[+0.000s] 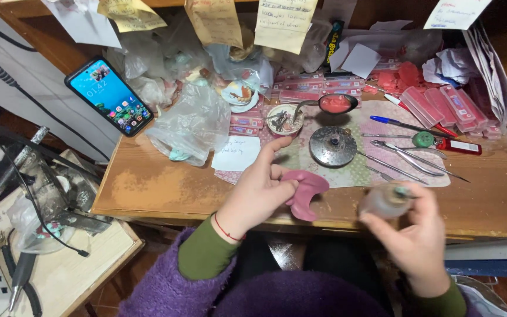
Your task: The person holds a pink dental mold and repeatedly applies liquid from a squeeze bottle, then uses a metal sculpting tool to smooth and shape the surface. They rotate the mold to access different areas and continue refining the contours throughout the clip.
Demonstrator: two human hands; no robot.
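My left hand [257, 192] grips a pink, curved wax-like piece shaped like a horseshoe [304, 194] just above the front edge of the wooden desk [154, 188]. To its right, my right hand [419, 235] holds a small clear bottle with a green tip [387, 200], blurred by motion. Both hands hover close together in front of my body. A round metal lid [333, 146] lies on the patterned mat [359, 170] just beyond the hands.
Metal pliers and thin tools [409, 155] lie on the mat, with a ladle of pink material [335, 103], pink boxes [441, 105], plastic bags [192, 123] and a lit phone [110, 95]. A side stand with cables [36, 235] sits at left.
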